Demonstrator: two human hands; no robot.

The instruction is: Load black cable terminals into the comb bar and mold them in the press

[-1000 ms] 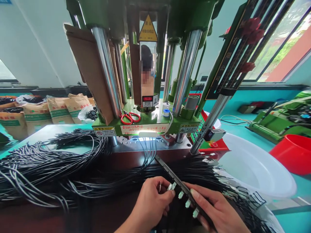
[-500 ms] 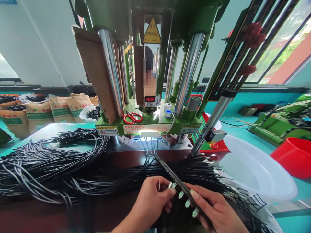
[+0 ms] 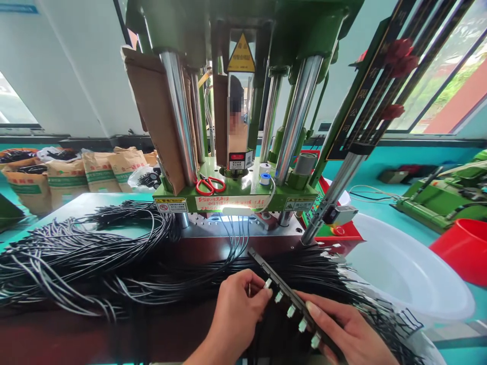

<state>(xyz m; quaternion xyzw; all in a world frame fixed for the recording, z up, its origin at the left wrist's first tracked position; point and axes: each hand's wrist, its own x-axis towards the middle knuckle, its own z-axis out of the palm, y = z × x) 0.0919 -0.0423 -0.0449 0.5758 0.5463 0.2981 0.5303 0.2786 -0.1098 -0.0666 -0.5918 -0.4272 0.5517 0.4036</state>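
While below “有限公司” lettering (image 3: 362,94), left hand (image 3: 240,305) closed on connector (image 3: 268,283), right hand (image 3: 344,324) closed around bar (image 3: 282,286)

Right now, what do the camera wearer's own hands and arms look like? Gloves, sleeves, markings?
The left hand and right hand are both ungloved. No sleeve, watch or bracelet shows on the left forearm, which runs out of frame. Whether the left wears a ring, I can't tell. No markings visible.

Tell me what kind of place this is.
Probably a factory workshop, perhaps for cables: there's a big green machine with warning labels, bundles of black cables in front of it, and paper sacks in the left background.
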